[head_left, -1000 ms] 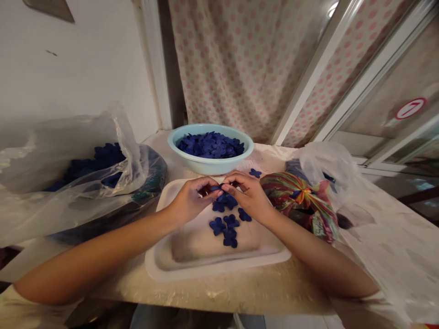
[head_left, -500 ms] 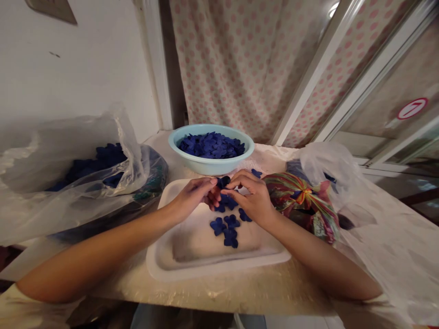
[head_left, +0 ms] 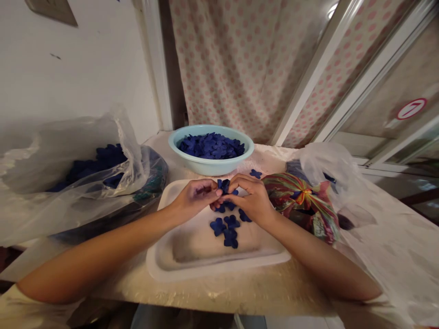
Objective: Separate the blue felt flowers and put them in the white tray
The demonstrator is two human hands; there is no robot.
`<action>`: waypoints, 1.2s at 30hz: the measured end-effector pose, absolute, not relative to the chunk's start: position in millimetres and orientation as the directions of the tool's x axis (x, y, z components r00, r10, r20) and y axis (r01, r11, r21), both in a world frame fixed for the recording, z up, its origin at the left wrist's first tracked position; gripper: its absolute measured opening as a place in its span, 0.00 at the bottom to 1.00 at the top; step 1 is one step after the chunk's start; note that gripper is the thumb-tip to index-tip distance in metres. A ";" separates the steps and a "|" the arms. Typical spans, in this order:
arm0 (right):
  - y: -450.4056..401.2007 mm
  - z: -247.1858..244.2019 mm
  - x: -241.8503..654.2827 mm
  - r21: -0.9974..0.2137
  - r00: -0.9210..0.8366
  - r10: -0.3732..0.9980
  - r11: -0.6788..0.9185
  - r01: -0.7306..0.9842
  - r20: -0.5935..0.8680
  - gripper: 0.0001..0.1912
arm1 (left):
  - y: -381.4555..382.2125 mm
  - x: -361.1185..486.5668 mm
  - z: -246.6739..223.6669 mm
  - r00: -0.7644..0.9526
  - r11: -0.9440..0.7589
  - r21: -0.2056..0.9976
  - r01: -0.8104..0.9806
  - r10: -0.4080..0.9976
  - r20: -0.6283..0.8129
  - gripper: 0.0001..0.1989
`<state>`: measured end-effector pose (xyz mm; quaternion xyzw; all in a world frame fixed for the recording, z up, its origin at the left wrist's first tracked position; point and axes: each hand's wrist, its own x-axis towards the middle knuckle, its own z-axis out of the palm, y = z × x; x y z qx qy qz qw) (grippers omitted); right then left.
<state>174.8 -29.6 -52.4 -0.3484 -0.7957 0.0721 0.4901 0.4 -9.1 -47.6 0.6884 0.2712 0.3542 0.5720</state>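
Observation:
Over the back part of a white tray, my left hand and my right hand meet at a dark blue flower-shaped piece. Fingertips of both hands pinch it from either side. Several more blue flower pieces lie in the tray, some partly hidden behind my fingers. Just behind the tray stands a light blue bowl heaped with the same blue pieces.
A clear plastic bag with blue pieces is at the left. On the right sit a striped, tied cloth bundle and a whitish plastic bag. One loose blue piece lies behind my right hand.
The held blue piece has turned and shows more of its surface. My left thumb has moved slightly down and right, and my right hand has shifted slightly.

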 end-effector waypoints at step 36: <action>-27.6 -54.7 173.8 -0.543 -0.212 0.651 0.738 0.400 0.729 0.04 | -6.8 0.7 -50.4 0.498 -0.257 0.965 -0.058 0.830 0.251 0.15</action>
